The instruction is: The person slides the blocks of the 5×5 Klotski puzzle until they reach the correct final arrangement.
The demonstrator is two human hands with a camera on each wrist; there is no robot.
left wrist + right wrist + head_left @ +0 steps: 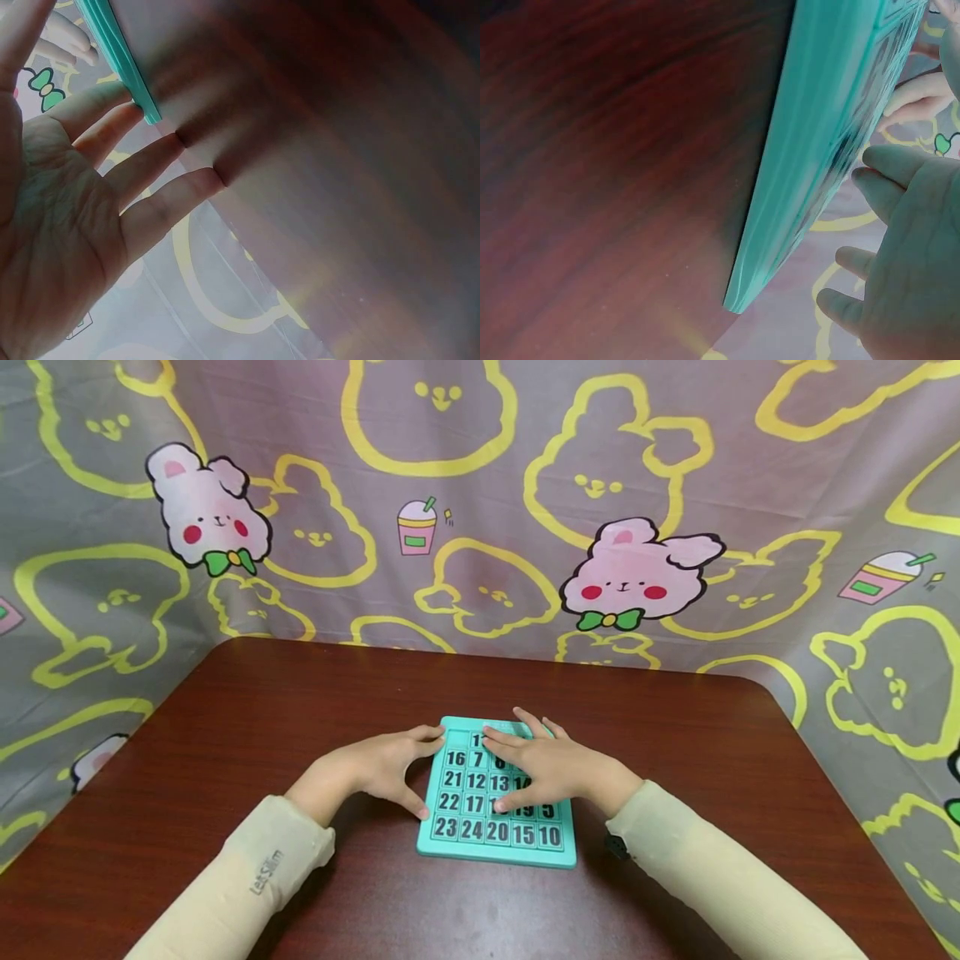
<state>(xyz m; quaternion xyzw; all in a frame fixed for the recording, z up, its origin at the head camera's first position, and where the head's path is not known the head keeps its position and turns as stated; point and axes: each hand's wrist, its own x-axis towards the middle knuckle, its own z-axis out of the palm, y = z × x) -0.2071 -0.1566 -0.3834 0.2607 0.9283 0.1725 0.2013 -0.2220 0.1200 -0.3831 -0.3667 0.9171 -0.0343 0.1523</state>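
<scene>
A turquoise sliding number puzzle (pixel 495 857) lies flat on the table, its tiles bearing black numbers in rows. The upper left corner shows a bare slot. My left hand (pixel 382 768) rests at the puzzle's left side, thumb at the lower edge and fingertips at the upper edge. In the left wrist view its fingers (pixel 169 206) are stretched out, two against the frame and two on the table. Spread over the right part of the tiles is my right hand (pixel 558 768), fingers extended near the top row and thumb on the fourth row. It hides several numbers.
The dark reddish-brown table (pixel 315 685) stretches around the puzzle on all sides. Behind it and at both sides hangs a cloth (pixel 480 510) printed with yellow outlines, pink rabbits and drink cups. Light sleeves (pixel 247 877) cover both forearms.
</scene>
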